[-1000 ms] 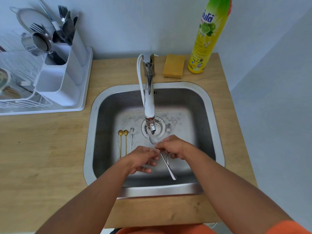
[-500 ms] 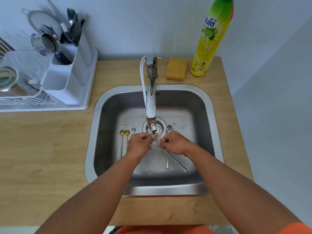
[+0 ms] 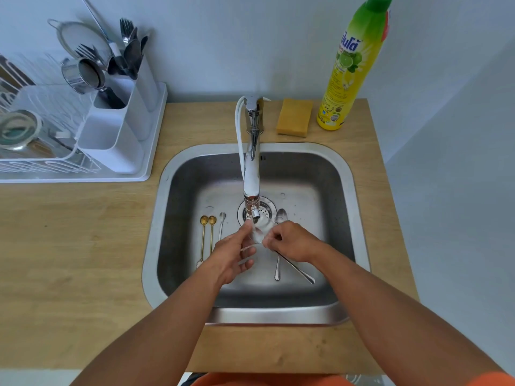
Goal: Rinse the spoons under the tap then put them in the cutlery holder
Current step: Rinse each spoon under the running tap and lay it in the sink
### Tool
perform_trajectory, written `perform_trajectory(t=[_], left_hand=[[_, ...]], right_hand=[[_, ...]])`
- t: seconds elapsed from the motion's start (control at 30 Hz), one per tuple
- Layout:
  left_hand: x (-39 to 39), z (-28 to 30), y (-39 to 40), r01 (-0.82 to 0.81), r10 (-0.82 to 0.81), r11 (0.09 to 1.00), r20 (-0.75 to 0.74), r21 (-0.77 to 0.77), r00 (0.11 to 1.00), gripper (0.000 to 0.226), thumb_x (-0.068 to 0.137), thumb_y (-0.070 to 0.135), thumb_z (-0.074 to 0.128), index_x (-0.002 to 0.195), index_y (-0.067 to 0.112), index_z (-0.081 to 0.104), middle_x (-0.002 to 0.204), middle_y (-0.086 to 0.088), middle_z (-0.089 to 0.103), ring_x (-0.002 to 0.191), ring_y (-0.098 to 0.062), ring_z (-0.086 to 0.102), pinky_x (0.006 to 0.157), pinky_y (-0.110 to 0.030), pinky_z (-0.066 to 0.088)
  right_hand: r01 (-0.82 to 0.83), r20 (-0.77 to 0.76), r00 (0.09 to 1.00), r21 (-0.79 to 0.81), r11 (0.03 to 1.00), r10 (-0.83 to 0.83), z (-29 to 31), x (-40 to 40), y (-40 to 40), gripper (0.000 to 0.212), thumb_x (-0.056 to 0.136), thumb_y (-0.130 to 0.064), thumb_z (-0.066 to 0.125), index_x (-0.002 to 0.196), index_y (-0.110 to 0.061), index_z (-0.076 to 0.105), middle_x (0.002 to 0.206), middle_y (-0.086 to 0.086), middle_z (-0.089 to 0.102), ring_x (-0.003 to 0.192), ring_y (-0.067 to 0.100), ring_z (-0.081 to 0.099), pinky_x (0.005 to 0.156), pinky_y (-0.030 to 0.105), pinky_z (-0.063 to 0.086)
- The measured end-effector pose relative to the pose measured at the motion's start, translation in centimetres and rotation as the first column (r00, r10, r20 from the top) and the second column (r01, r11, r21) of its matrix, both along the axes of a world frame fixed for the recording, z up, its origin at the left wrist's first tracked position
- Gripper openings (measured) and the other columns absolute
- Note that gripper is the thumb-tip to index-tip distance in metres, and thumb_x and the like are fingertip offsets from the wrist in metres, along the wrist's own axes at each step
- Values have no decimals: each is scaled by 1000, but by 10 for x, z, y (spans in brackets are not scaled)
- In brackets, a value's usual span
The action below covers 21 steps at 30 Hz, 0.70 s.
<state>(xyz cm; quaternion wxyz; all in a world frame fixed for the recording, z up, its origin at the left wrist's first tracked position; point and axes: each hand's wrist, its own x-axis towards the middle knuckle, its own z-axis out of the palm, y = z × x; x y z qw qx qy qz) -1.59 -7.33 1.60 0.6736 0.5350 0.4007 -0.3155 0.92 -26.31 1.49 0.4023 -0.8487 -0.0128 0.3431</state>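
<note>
Both hands have come up from 6 o'clock of the sink [image 3: 359, 218] to just under the tap [image 3: 252, 174] nozzle since a second ago, and the held spoon [image 3: 295, 267] now has its bowl in the stream instead of short of it. My right hand [image 3: 292, 242] is closed around the neck of that spoon, handle trailing out toward 5 o'clock; my left hand [image 3: 232, 254] is half open, fingers loosely curled, thumb and forefinger rubbing at the bowl in the running water. Exact contact is blurred by the water. Remaining items on the sink floor: two gold spoons [image 3: 207, 235] and a slim silver spoon [image 3: 221, 225] lying parallel at 9 o'clock of the drain [image 3: 269, 211]; one more silver spoon [image 3: 279, 240] at 3 o'clock of it, partly under my right hand. Cutlery holder [image 3: 117, 135] stands on the table [image 3: 69, 246] at 10 o'clock, well apart from the sink, already carrying forks and spoons. Handling estimate: spoons are light, rigid metal, and wet, so probably slippery; thin handles could roll between fingers. Best grip appears to be a firm pinch at mid-handle or neck, bowl pointing down so water drains. Task judged early: one spoon in rinse, four waiting.
</note>
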Motion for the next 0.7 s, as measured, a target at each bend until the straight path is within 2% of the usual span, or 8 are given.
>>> perform_trajectory(t=[0.13, 0.2, 0.27, 0.33, 0.43, 0.53, 0.6, 0.7], left_hand=[[6, 2, -4, -20, 18, 996, 22, 88, 1000, 38, 79, 57, 81, 90, 21, 79, 65, 9, 73, 71, -12, 68, 57, -28, 56], [6, 3, -3, -35, 30, 995, 45, 97, 999, 34, 85, 54, 79, 93, 20, 80, 64, 10, 73, 72, -12, 68, 56, -27, 56], [4, 4, -2, -43, 40, 998, 58, 51, 998, 30, 89, 48, 77, 101, 20, 80, 75, 9, 76, 78, -12, 68, 57, -28, 56], [-1, 4, -1, -39, 38, 999, 71, 12, 997, 23, 90, 39, 78, 105, 22, 79, 94, 5, 78, 85, -13, 68, 63, -30, 56], [-7, 2, -2, 2, -11, 998, 131, 66, 991, 16, 91, 27, 79, 106, 26, 77, 105, 2, 76, 91, -15, 69, 69, -32, 58], [-7, 5, -8, 29, -67, 977, 176, 211, 982, 21, 82, 29, 88, 98, 21, 78, 92, 3, 77, 81, -13, 68, 64, -29, 57], [-4, 7, -12, 24, -85, 955, 197, 294, 977, 26, 77, 35, 91, 87, 16, 74, 82, 2, 76, 72, -13, 64, 57, -26, 53], [1, 10, -16, -14, -70, 939, 230, 343, 971, 35, 79, 46, 88, 77, 16, 70, 70, 2, 70, 66, -14, 62, 56, -29, 49]], right_hand=[[-15, 30, 999, -19, 1000, 16, 0, 0, 5, 24, 96, -35, 68, 75, -24, 70, 79, -10, 72, 75, 7, 66, 72, 30, 53], [-7, 38, 999, -21, 1000, 8, 0, 2, 5, 23, 96, -35, 68, 76, -24, 71, 80, -11, 73, 77, 8, 67, 75, 32, 54], [11, 40, 999, -16, 1000, -10, 0, 3, 3, 19, 96, -36, 68, 81, -25, 74, 86, -10, 75, 84, 9, 69, 81, 34, 56], [13, 49, 999, -5, 1000, -12, 1, 4, 1, 18, 97, -35, 68, 80, -30, 73, 87, -12, 74, 84, 7, 68, 81, 34, 56], [-15, 77, 997, -14, 1000, 16, 3, 4, -2, 19, 97, -34, 68, 79, -33, 71, 83, -15, 72, 82, 4, 67, 80, 33, 56], [-81, 115, 989, -95, 992, 92, 5, 0, 1, 18, 97, -40, 65, 80, -34, 68, 83, -13, 71, 81, 8, 66, 73, 36, 55], [-134, 156, 974, -172, 976, 162, 6, -3, 5, 20, 98, -44, 61, 80, -35, 63, 82, -12, 68, 78, 12, 64, 62, 33, 46], [-146, 208, 959, -232, 962, 195, 8, -4, 7, 18, 100, -45, 58, 84, -40, 61, 85, -13, 65, 79, 13, 62, 59, 30, 38]])
